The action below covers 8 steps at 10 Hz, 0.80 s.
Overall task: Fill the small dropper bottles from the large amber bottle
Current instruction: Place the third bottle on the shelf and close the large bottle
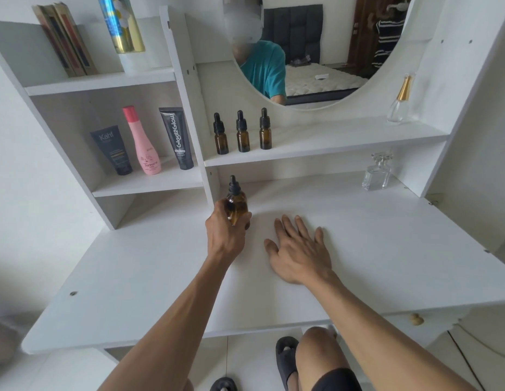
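While the left hand [227,227] grips the large amber bottle [237,206], the right hand [298,252] lies flat, fingers spread

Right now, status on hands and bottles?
Left hand grips large amber bottle, cap on. Right hand flat on desk. Three small dropper bottles capped on shelf. Path clear.

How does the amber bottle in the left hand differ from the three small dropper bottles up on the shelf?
The large amber bottle is wider and taller than each of the small dropper bottles. It stands low on the desk top, gripped by the left hand; the small ones stand untouched in a row on the shelf under the mirror. All are amber glass, upright, with black dropper caps still on.
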Available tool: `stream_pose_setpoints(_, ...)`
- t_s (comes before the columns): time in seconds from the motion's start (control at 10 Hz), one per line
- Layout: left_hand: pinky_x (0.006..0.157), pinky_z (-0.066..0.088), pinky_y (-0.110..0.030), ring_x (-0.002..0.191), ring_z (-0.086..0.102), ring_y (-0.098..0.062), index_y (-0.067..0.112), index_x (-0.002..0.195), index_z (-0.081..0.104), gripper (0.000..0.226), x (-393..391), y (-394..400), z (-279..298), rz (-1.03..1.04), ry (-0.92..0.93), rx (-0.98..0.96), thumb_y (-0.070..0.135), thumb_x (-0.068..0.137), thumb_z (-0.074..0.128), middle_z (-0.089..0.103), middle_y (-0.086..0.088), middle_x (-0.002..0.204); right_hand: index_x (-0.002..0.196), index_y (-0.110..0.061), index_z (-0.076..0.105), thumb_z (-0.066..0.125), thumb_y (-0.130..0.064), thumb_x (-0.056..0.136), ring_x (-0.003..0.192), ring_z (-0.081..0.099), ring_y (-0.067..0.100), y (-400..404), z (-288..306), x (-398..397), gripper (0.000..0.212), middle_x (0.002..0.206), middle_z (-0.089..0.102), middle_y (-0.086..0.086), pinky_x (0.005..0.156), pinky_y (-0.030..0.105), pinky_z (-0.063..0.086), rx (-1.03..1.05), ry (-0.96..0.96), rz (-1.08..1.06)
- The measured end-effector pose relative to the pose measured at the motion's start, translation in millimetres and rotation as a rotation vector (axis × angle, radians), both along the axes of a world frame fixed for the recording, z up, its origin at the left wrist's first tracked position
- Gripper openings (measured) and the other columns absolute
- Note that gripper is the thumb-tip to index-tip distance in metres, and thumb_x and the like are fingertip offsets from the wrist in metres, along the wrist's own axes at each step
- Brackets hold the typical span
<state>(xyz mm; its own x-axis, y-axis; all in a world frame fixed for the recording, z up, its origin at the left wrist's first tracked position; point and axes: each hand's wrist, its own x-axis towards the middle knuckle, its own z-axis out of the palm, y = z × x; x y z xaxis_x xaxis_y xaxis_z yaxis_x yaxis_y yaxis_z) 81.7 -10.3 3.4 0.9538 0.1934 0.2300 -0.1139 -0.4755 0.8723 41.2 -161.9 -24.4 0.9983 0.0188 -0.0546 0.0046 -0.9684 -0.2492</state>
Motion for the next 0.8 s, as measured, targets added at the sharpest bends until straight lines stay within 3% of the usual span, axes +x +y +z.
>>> stream_pose_setpoints(0.3,0.052,0.038,-0.002,0.069,0.055,0.003,0.014,0.122,0.054,0.035,4.7,2.6,-6.8,0.006,0.004,-0.002,0.021,0.091,0.068,0.054,0.011,0.089,0.160,-0.023,0.001,0.012,-0.056,0.101,0.155,-0.013,0.019,0.0,-2.2,1.4,0.068,0.168,-0.007,-0.007,0.122,0.058,-0.005,-0.003,0.002,-0.001)
stream_pose_setpoints(0.4,0.063,0.041,-0.013,0.073,0.058,-0.007,0.015,0.121,0.053,0.033,5.1,1.8,-7.7,0.000,0.010,-0.007,0.023,0.092,0.067,0.058,0.004,0.099,0.160,-0.023,0.001,0.013,-0.056,0.101,0.155,-0.013,0.018,0.4,-1.7,1.1,0.068,0.168,-0.007,-0.007,0.122,0.057,-0.005,-0.002,-0.002,-0.003)
stream_pose_setpoints(0.5,0.073,0.040,-0.023,0.081,0.058,-0.015,0.016,0.122,0.053,0.035,6.2,1.7,-8.6,0.002,0.027,-0.029,0.023,0.092,0.068,0.058,0.003,0.103,0.160,-0.024,0.002,0.012,-0.056,0.101,0.155,-0.012,0.018,0.6,-2.3,1.2,0.068,0.168,-0.007,-0.008,0.122,0.057,-0.004,-0.004,-0.005,-0.003)
stream_pose_setpoints(0.6,0.077,0.041,-0.024,0.091,0.059,-0.018,0.017,0.126,0.052,0.041,2.8,3.0,-10.2,-0.007,0.027,-0.025,0.026,0.090,0.070,0.057,0.006,0.106,0.160,-0.024,0.002,0.012,-0.056,0.101,0.155,-0.013,0.018,0.6,-1.4,0.6,0.068,0.168,-0.007,-0.008,0.122,0.057,-0.005,-0.006,-0.002,-0.004)
stream_pose_setpoints(0.7,0.093,0.049,-0.031,0.110,0.061,-0.022,0.019,0.131,0.049,0.055,1.3,7.4,-17.1,-0.033,0.036,-0.038,0.031,0.084,0.076,0.061,0.004,0.120,0.159,-0.024,0.000,0.012,-0.056,0.101,0.154,-0.013,0.018,0.4,-1.4,1.0,0.068,0.168,-0.009,-0.008,0.122,0.057,-0.005,-0.001,0.011,-0.004)
stream_pose_setpoints(0.8,0.098,0.040,-0.029,0.123,0.054,-0.026,0.016,0.140,0.040,0.068,-8.0,10.0,-20.5,-0.023,0.057,0.050,0.032,0.084,0.076,0.055,-0.006,0.138,0.159,-0.024,-0.001,0.011,-0.057,0.101,0.154,-0.014,0.018,0.9,-0.4,0.9,0.068,0.168,-0.010,-0.007,0.122,0.057,-0.006,0.003,0.001,-0.009)
